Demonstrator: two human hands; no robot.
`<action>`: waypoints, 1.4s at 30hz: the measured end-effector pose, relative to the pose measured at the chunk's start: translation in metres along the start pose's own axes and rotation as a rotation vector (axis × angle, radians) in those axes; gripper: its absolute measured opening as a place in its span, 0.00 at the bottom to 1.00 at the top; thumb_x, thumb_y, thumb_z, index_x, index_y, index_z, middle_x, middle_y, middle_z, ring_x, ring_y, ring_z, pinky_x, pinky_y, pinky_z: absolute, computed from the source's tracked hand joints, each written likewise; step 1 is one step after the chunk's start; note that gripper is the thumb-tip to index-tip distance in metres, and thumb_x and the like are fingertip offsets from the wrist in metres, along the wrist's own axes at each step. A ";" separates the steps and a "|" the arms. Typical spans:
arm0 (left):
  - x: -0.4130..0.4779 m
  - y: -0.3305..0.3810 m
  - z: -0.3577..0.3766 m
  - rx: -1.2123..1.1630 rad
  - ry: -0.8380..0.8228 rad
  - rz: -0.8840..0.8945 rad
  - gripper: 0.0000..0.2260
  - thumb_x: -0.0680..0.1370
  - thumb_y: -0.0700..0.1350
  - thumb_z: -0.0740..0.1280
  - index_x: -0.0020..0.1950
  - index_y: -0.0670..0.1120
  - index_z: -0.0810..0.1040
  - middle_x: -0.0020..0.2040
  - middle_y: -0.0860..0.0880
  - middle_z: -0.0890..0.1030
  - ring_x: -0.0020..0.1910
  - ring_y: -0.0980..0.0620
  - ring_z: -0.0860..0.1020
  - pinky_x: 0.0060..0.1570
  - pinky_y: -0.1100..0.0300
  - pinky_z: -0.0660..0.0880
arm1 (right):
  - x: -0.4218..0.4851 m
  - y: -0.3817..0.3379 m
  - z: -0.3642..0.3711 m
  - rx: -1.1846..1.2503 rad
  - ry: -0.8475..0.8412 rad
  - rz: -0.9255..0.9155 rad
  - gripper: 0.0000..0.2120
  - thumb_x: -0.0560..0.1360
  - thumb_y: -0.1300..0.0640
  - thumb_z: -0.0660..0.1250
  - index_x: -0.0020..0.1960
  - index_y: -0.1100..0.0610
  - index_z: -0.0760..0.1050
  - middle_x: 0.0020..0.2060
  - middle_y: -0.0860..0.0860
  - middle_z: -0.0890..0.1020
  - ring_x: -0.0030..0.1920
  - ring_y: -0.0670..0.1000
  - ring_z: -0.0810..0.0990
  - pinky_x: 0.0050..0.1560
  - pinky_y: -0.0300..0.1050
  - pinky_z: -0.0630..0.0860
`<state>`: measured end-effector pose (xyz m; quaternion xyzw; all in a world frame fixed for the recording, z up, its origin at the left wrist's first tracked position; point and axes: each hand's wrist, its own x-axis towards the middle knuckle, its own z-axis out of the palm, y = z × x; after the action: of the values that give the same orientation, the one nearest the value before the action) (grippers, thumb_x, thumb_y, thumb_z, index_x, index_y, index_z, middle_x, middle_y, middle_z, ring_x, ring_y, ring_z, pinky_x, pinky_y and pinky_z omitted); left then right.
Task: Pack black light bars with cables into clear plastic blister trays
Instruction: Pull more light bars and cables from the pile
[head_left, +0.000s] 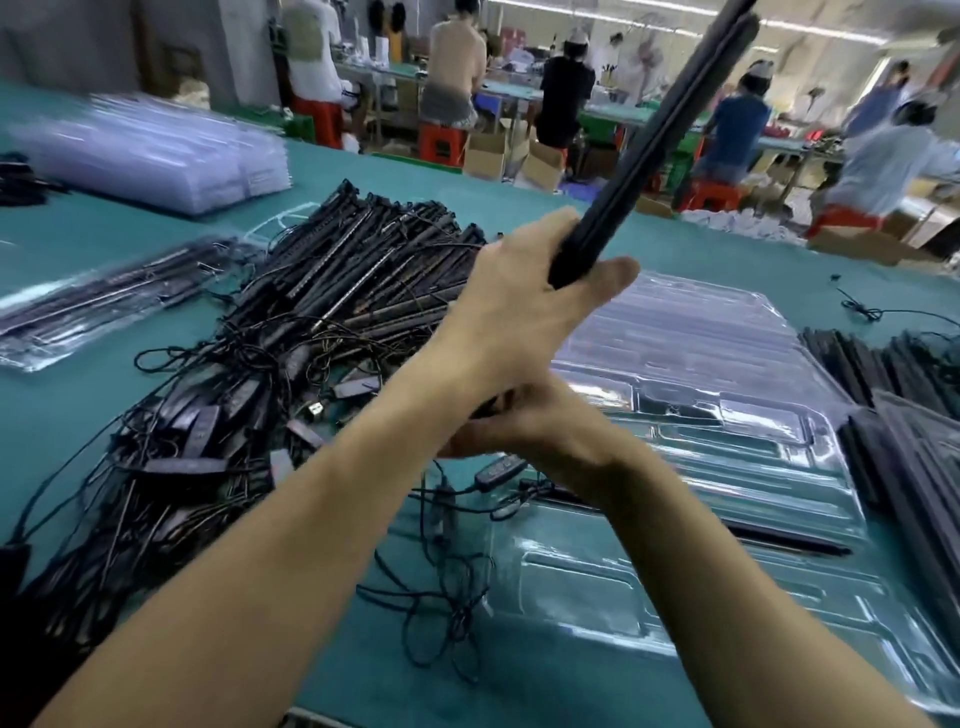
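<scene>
One bar (660, 135) up out of the fingers (558, 223). Left of them, a heap of bars (322, 291) on the table (675, 244); further left a filled tray (104, 296), tray stack (156, 156) behind. Under and right, open trays (727, 415).

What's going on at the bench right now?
A person is packing light bars. The left hand grips black bars, raised and pointing up and away. The right hand sits beneath the left wrist; its grasp is too blurred to tell. A clear tray lies in front with one bar across it. A tangled pile of bars and cables waits on the left.
</scene>
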<state>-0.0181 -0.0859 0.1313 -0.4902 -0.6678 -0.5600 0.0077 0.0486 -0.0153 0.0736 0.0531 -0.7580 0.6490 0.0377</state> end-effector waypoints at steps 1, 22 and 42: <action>0.001 0.008 0.005 -0.065 -0.041 0.002 0.19 0.79 0.52 0.69 0.46 0.35 0.71 0.32 0.52 0.65 0.30 0.55 0.64 0.33 0.59 0.62 | 0.001 0.001 0.003 0.054 0.089 -0.029 0.20 0.69 0.70 0.71 0.60 0.69 0.73 0.48 0.63 0.80 0.48 0.60 0.80 0.51 0.52 0.79; -0.070 -0.116 -0.033 0.880 -0.418 -0.644 0.19 0.78 0.64 0.63 0.38 0.51 0.77 0.40 0.51 0.78 0.41 0.49 0.79 0.41 0.56 0.72 | -0.123 -0.030 -0.152 0.462 0.862 -0.010 0.08 0.79 0.48 0.61 0.45 0.49 0.76 0.23 0.44 0.60 0.20 0.42 0.57 0.20 0.34 0.58; 0.015 0.003 -0.005 -0.329 0.052 -0.171 0.08 0.79 0.45 0.69 0.54 0.42 0.77 0.41 0.45 0.80 0.39 0.49 0.83 0.35 0.52 0.82 | -0.026 0.004 -0.012 0.282 0.511 -0.061 0.15 0.68 0.53 0.76 0.53 0.55 0.80 0.37 0.50 0.82 0.27 0.42 0.73 0.31 0.39 0.70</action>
<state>-0.0263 -0.0798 0.1440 -0.4117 -0.6061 -0.6727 -0.1029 0.0741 -0.0018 0.0678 -0.0845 -0.6245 0.7387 0.2392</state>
